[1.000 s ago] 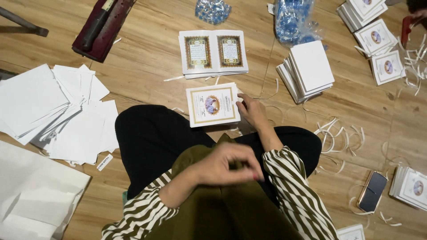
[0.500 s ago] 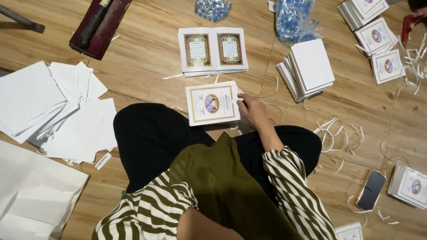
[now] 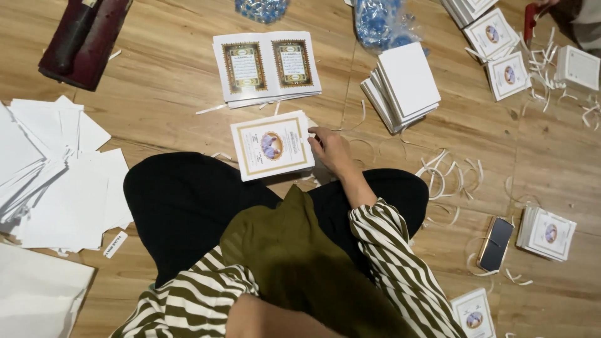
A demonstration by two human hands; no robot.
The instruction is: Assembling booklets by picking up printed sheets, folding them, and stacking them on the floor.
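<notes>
I sit on a wooden floor in black trousers and a striped top. My right hand [image 3: 332,150] rests at the right edge of a small white booklet with a gold frame and an oval picture [image 3: 270,145], fingertips gripping that edge. The booklet lies flat just in front of my knees. A blurred patch of skin at the bottom edge is my left hand or forearm [image 3: 269,320]; its fingers are hidden. Beyond the booklet an open booklet with two ornate framed pages [image 3: 266,66] lies on the floor.
A fanned stack of white booklets [image 3: 404,84] lies right of the open one. Loose white sheets [image 3: 56,181] spread at the left. Paper strips [image 3: 444,172], a phone [image 3: 496,243] and more booklet stacks [image 3: 546,233] lie right. A dark red case [image 3: 81,37] is far left.
My left hand, raised in front of my chest a second ago, has dropped toward the bottom edge of view. The right hand has stayed at the booklet's edge.
</notes>
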